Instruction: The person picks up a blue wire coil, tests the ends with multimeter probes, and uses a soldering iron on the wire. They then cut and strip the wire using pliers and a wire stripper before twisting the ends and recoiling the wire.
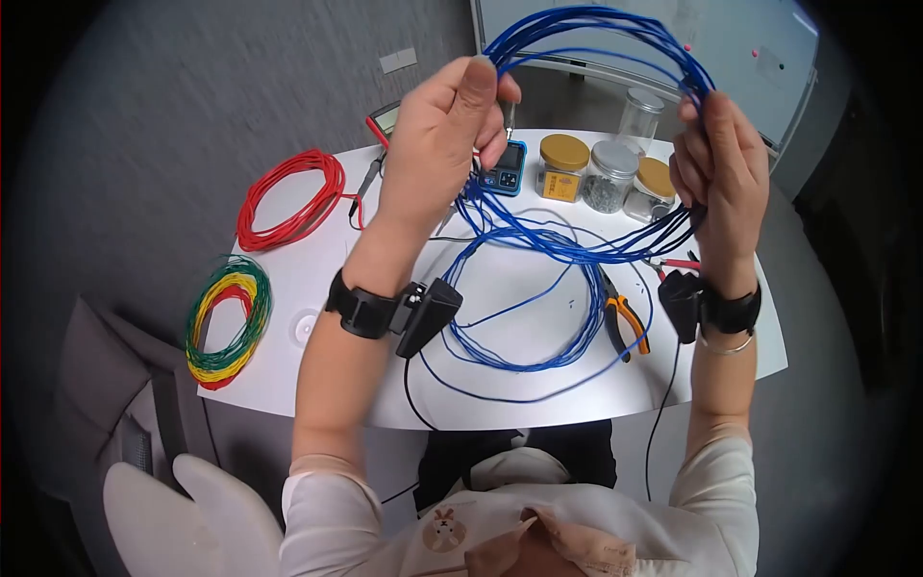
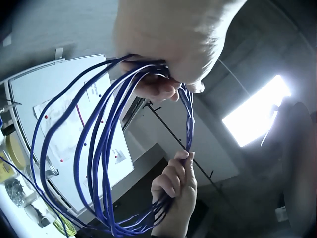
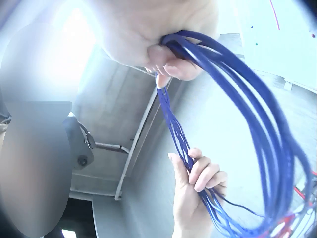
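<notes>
A coil of blue wire [image 1: 578, 16] is held up over the table, stretched between both hands. My left hand [image 1: 444, 130] grips one side of it, thumb on top and fingers curled round the strands. The opposite side is gripped by my right hand [image 1: 723, 159]. Several strands of the coil [image 3: 277, 134] fan out in a wide loop in the right wrist view, bunched where the fingers close. Below the hands, a second loose ring of blue wire [image 1: 519, 366] lies on the white table, partly overlapped by the raised strands.
Orange-handled pliers [image 1: 632, 323] and a red-handled tool [image 1: 681, 263] lie at the right. Lidded jars [image 1: 563, 168] and a small blue-cased device [image 1: 504, 170] stand at the back. A red wire coil [image 1: 252, 212] and a green, yellow and red bundle [image 1: 252, 325] lie at left.
</notes>
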`<action>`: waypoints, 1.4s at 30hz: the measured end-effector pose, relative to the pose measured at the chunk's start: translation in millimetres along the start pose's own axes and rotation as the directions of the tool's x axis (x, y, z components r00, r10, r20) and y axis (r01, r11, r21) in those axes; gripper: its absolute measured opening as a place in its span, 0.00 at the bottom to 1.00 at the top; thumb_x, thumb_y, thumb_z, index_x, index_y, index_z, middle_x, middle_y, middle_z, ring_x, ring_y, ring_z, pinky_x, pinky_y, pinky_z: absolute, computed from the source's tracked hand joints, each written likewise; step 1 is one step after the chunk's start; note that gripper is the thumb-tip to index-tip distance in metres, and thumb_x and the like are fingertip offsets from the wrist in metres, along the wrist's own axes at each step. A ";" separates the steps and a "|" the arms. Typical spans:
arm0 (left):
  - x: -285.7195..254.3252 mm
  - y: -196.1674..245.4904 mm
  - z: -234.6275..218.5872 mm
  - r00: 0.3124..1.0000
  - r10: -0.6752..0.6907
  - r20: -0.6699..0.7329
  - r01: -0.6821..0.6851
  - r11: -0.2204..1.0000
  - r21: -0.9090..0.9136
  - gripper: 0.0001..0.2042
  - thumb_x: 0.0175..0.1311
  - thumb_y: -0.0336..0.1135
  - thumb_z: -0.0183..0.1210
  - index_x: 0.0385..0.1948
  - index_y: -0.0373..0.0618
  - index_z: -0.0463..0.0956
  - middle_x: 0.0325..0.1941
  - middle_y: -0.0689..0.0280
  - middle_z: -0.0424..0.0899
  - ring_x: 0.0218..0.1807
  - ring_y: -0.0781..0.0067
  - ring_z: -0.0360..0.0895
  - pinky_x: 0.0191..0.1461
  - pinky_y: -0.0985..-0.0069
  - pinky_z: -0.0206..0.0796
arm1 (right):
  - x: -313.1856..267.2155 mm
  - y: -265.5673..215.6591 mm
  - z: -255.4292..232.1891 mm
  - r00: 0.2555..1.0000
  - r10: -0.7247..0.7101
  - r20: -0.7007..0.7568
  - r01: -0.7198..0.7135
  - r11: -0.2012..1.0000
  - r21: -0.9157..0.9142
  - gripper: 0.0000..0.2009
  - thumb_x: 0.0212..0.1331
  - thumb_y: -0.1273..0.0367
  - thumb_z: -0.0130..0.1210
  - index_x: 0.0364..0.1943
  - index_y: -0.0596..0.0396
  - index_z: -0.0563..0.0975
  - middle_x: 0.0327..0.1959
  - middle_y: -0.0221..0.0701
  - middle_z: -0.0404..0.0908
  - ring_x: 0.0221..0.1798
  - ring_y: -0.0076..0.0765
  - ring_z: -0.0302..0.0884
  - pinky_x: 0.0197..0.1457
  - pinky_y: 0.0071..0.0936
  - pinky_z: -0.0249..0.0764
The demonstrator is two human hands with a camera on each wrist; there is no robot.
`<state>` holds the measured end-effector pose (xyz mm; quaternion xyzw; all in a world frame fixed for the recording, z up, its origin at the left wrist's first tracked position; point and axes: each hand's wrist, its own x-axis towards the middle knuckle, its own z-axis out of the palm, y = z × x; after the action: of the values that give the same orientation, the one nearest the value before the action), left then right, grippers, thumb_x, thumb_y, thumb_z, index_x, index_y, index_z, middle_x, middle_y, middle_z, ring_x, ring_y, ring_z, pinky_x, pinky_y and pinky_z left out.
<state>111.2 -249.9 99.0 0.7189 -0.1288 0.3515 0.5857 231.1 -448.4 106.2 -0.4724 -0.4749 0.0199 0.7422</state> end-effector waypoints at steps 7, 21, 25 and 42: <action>-10.1 -10.0 15.9 0.978 -0.137 -0.155 0.073 0.931 -0.358 0.24 0.66 0.60 0.39 0.27 0.45 0.65 0.15 0.76 0.55 0.16 0.86 0.57 0.20 0.86 0.51 | -20.0 24.2 19.3 0.954 -0.069 -0.291 0.121 0.979 0.163 0.17 0.67 0.57 0.42 0.37 0.60 0.70 0.14 0.17 0.52 0.13 0.12 0.46 0.15 0.13 0.49; 24.3 -47.7 -45.8 0.950 0.246 0.195 0.134 0.244 -0.960 0.17 0.66 0.44 0.51 0.18 0.48 0.59 0.14 0.75 0.54 0.09 0.90 0.45 0.11 0.86 0.34 | -0.8 54.0 19.7 0.915 0.030 0.401 0.074 0.968 -0.241 0.12 0.62 0.73 0.47 0.48 0.61 0.73 0.38 0.34 0.79 0.41 0.26 0.78 0.48 0.24 0.74; 24.0 -49.6 -32.4 0.926 0.347 0.147 0.131 0.067 -0.989 0.16 0.65 0.42 0.51 0.19 0.46 0.61 0.14 0.74 0.55 0.09 0.90 0.45 0.12 0.86 0.34 | -7.2 63.3 46.2 0.809 -0.248 0.533 0.496 0.774 -0.393 0.20 0.50 0.79 0.56 0.51 0.53 0.74 0.41 0.37 0.79 0.43 0.39 0.78 0.42 0.27 0.76; -7.8 -47.3 21.9 0.869 -0.486 0.096 0.461 0.724 -0.513 0.23 0.70 0.53 0.38 0.45 0.41 0.69 0.33 0.64 0.75 0.38 0.73 0.73 0.41 0.75 0.69 | 11.4 42.4 65.5 0.401 -0.510 0.761 0.916 0.228 -0.330 0.11 0.26 0.70 0.58 0.20 0.52 0.70 0.14 0.28 0.66 0.17 0.37 0.67 0.20 0.29 0.64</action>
<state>141.6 -258.7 56.9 0.5338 -0.0180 0.1582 0.8305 207.7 -374.9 90.3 -0.4063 -0.7789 -0.4068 0.2504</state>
